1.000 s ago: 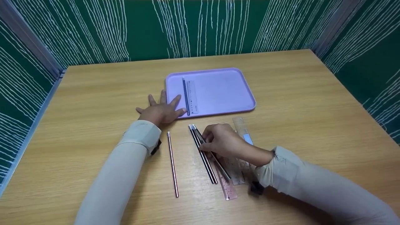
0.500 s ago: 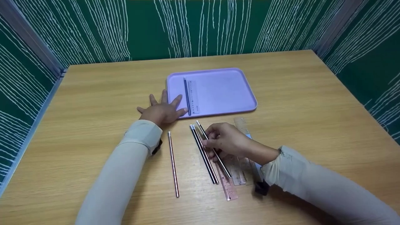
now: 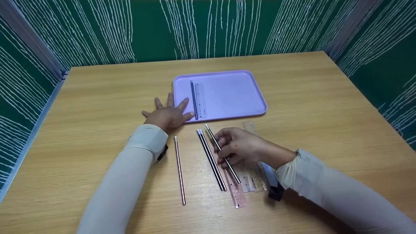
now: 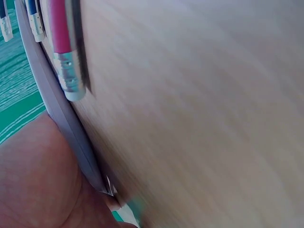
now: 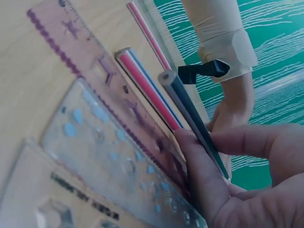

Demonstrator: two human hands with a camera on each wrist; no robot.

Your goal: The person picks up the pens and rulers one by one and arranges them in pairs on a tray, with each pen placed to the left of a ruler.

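1. Currently I watch the right hand (image 3: 239, 144) pinch a dark pencil (image 3: 232, 171) between thumb and fingers, aslant just beside two striped pencils (image 3: 210, 160) on the counter (image 3: 308, 107).
2. Under that hand I see a pink ruler (image 3: 237, 195) and clear rulers (image 3: 248, 183), partly hidden.
3. I have the left hand (image 3: 167, 115) with fingers spread wide, gripping nothing, at the tray (image 3: 230, 94)'s near left corner.
4. On the tray lie a blue pencil (image 3: 194, 100) and small ruler (image 3: 201, 100); a red pencil (image 3: 179, 170) lies near the left sleeve (image 3: 123, 178).
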